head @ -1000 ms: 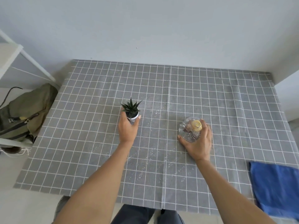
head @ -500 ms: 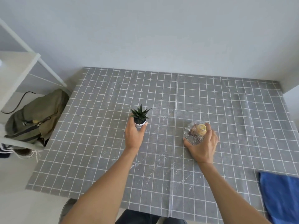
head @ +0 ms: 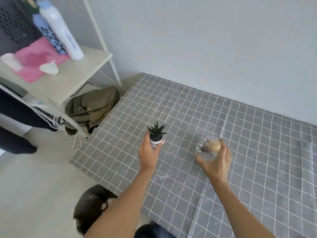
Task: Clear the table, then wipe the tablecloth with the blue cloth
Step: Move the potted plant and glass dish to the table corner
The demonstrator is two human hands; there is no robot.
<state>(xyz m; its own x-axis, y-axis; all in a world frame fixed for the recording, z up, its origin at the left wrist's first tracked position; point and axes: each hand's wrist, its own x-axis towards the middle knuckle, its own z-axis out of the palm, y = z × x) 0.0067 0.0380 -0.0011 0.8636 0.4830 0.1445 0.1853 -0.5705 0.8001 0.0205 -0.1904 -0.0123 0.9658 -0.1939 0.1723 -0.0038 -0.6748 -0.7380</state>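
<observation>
Left hand grips a small potted succulent, right hand grips a clear glass jar, both above the grey checked tablecloth.

White-framed shelf stands left of table; on it white bottle, floral blue bottle behind, pink cloth under two pale cups. Olive backpack slumps on floor beneath. Dark stool at lower edge.

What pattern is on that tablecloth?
The tablecloth is grey with a grid of thin white lines, shown in the head view.
</observation>
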